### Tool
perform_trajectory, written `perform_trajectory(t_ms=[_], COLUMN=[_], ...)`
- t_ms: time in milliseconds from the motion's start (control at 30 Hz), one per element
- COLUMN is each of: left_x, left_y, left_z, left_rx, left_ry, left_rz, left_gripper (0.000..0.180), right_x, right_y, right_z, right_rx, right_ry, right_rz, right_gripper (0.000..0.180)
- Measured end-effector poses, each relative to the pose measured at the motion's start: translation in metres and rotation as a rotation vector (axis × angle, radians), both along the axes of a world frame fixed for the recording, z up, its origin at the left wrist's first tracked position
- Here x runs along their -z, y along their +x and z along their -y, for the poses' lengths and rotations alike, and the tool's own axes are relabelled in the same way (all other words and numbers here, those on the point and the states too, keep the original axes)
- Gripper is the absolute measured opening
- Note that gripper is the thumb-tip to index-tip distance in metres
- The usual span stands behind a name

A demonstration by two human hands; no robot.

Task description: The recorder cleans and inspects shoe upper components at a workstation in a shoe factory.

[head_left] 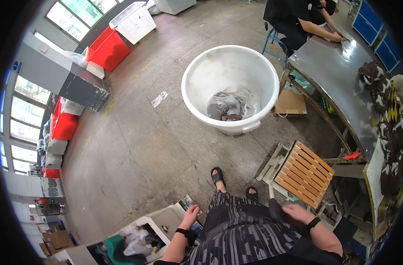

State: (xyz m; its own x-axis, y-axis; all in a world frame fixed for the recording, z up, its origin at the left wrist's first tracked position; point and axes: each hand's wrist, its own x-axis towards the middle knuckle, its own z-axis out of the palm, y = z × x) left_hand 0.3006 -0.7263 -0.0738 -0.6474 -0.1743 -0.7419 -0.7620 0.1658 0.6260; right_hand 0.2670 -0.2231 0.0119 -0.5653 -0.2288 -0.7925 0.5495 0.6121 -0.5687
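My left hand hangs at my side, fingers loosely apart, just above the corner of an open white box that holds bags and a green thing. It holds nothing. My right hand is down by my right hip, fingers curled near a small dark thing that is blurred; whether it grips it I cannot tell. I stand in sandals on a concrete floor. Ahead stands a big white tub with grey plastic bags and a brown thing at its bottom.
A wooden slatted stool stands at my right by a long metal table with camouflage cloth items piled on it. Another person sits at the table's far end. Red and white crates line the left wall.
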Motion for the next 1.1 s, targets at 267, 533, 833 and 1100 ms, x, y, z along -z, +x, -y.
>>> perform_trajectory(t_ms=[267,533,833,1100], left_x=[0.014,0.03,0.051,0.055], left_y=[-0.276,-0.514,-0.576,-0.583], left_z=[0.085,0.05,-0.033,-0.038], left_rx=[0.245,0.16,-0.097,-0.36], left_ry=[-0.403,-0.392,-0.661,-0.325], left_rz=[-0.395,-0.45,-0.342,-0.455], left_gripper=[0.03,0.043,0.064,0.062], right_x=[0.038,0.064,0.21,0.362], right_y=[-0.16,-0.353,-0.544,-0.598], right_z=[0.092,0.16,0.197,0.254], right_rx=[0.319,0.367,-0.222,-0.944], right_ry=[0.16,-0.215,0.086,0.297], right_rz=[-0.347,-0.311,-0.363,-0.447], right_gripper=[0.034,0.036,0.047,0.092])
